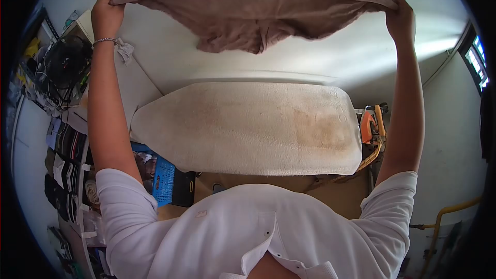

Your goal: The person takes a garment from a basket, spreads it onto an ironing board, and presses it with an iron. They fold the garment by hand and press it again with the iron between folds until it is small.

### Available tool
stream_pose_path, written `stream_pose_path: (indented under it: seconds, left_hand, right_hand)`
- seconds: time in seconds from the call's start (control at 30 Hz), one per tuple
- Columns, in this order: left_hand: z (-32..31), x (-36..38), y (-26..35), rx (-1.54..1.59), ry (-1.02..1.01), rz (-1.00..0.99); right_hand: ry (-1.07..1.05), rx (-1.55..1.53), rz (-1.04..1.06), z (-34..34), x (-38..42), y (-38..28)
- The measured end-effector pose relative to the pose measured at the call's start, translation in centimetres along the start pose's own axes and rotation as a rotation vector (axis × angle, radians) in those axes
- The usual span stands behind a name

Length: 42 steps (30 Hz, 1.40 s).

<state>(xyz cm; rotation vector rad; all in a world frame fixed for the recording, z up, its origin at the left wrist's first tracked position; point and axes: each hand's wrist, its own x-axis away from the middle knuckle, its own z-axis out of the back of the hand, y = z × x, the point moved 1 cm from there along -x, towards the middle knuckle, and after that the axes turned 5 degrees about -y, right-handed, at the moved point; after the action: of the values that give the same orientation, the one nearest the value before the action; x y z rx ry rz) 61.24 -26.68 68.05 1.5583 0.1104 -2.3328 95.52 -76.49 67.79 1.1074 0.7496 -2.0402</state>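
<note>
A brown cloth garment [248,8] is stretched wide between my raised hands at the top of the view. My left hand [108,13] is closed round its left end, and my right hand [401,16] grips the right end. The fabric sags in the middle, its lower edge uneven and wrinkled. Below it lies an ironing board [232,129] with a pale, stained cover, its pointed end to the left. An orange iron [367,126] rests at the board's square right end, beneath the level of my right forearm.
A black fan [67,62] stands at the left, above shelves of folded clothes [64,175]. A blue basket [164,178] holding cloth sits under the board's left side. Behind the board rises a white wall [170,64]. A yellow pipe [457,206] runs along the right wall.
</note>
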Motion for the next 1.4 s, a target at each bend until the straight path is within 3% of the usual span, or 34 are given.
stream_pose_path:
  seconds: [0.03, 0.1, 0.13, 0.2, 0.27, 0.33, 0.4, 0.47, 0.5, 0.57, 0.63, 0.67, 0.77, 0.83, 0.9, 0.97, 1.0, 1.03, 1.07, 1.1, 1.13, 1.2, 1.3, 1.4]
  left_hand:
    - [0.0, 0.0, -1.4, -0.001, -0.004, 0.000]
    - [-0.4, 0.0, -4.7, 0.229, 0.011, -0.179]
    - [-0.7, 0.6, -4.9, 0.399, -0.061, 0.064]
    - [-1.5, 1.8, -4.6, 0.547, -0.066, 0.124]
    - [-2.5, 3.0, -3.2, 0.695, -0.068, 0.182]
    - [-4.1, 4.4, -2.0, 0.856, -0.186, 0.611]
    - [-8.1, 7.0, -2.9, 0.902, -0.391, 0.682]
    - [-14.4, 9.5, -3.0, 1.175, -0.419, 1.101]
    - [-16.0, 9.4, -3.2, 1.176, -0.419, 1.095]
    - [-17.2, 8.4, -2.0, 1.241, -0.201, 1.036]
    - [-17.0, 5.6, -1.8, 1.304, 0.070, 0.795]
    - [-17.3, 4.4, -2.5, 1.349, 0.169, 0.621]
    - [-12.7, 1.0, -0.9, 1.459, 0.252, 0.422]
    - [-10.3, 1.9, -1.0, 1.498, 0.202, 0.338]
    - [-8.2, 5.1, -1.8, 1.300, 0.104, 0.238]
    - [-6.1, 10.2, -3.1, 1.234, -0.012, 0.337]
    - [-4.8, 13.4, -3.3, 1.160, -0.046, 0.534]
    - [-4.2, 17.0, -4.0, 0.924, -0.059, 0.648]
    - [-2.4, 20.5, -2.3, 0.886, -0.147, 0.676]
    - [-1.7, 24.6, -3.1, 0.920, -0.243, 0.722]
    - [0.1, 27.9, -2.0, 0.702, -0.393, 0.480]
    - [1.9, 35.0, -0.7, 0.579, -0.529, 0.297]
    - [3.8, 43.4, 0.4, 0.447, -0.896, 0.278]
    - [4.1, 51.4, 1.0, 0.391, -1.025, 0.373]
  right_hand:
    - [-0.003, -0.001, -0.003, 0.0, 0.1, 0.2]
    - [0.090, -0.036, -0.008, -0.1, 0.2, 0.4]
    - [0.087, -0.036, -0.008, -0.2, 0.3, 0.3]
    - [-0.012, -0.249, -0.142, -0.7, 1.0, 0.0]
    - [-0.085, -0.413, -0.117, -3.2, 1.5, 1.1]
    - [-0.266, -0.624, -0.299, -5.7, 2.4, 1.8]
    - [-0.394, -0.883, -0.627, -9.4, 4.6, 0.6]
    - [-0.409, -1.082, -0.882, -13.4, 6.7, 0.8]
    - [-0.402, -1.141, -0.954, -15.0, 6.9, 1.4]
    - [-0.318, -1.207, -0.909, -15.9, 6.0, 1.5]
    - [0.041, -1.429, -0.625, -14.9, 4.2, 0.6]
    - [0.081, -1.450, -0.551, -13.8, 3.3, 0.2]
    - [0.106, -1.435, -0.298, -10.7, 2.3, -0.1]
    - [0.059, -1.403, -0.288, -7.7, 4.0, -1.0]
    - [-0.050, -1.312, -0.262, -6.1, 7.5, -0.2]
    - [-0.219, -1.234, -0.285, -5.3, 12.3, 2.0]
    - [-0.260, -1.201, -0.364, -5.0, 16.0, 2.4]
    - [-0.328, -1.115, -0.271, -4.8, 20.0, 2.7]
    - [-0.574, -0.897, -0.279, -4.3, 22.9, 3.3]
    - [-0.561, -0.844, -0.121, -3.0, 25.8, 1.2]
    - [-0.713, -0.935, -0.316, -2.7, 29.1, 0.4]
    - [-0.824, -0.913, -0.343, -2.8, 36.2, -0.3]
    - [-1.102, -0.684, -0.403, -2.4, 44.3, -2.7]
    - [-1.274, -0.437, -0.298, -2.5, 50.9, -3.7]
